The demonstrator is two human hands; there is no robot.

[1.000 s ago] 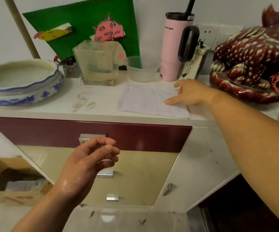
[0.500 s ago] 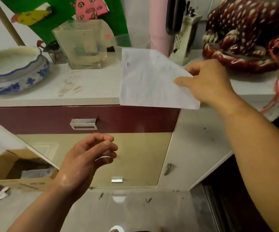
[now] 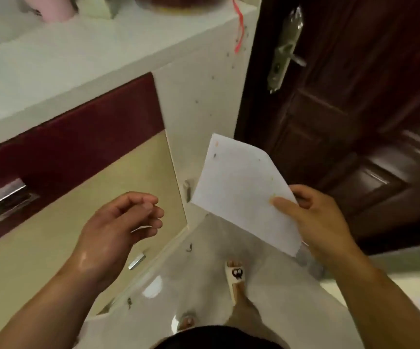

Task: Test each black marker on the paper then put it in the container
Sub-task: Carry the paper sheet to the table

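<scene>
Pinching the paper (image 3: 244, 187) in midair, the right hand (image 3: 314, 222) contrasts the left hand's (image 3: 118, 230) loose, empty grip.

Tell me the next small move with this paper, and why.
Probably lay the paper flat on a surface, perhaps the counter. The right hand pinches it by its edge in mid-air, where a marker could hardly be tested on it; the left hand is empty, and no marker is in view.

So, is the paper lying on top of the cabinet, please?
No, the right hand pinches the paper in the air near the door.
</scene>
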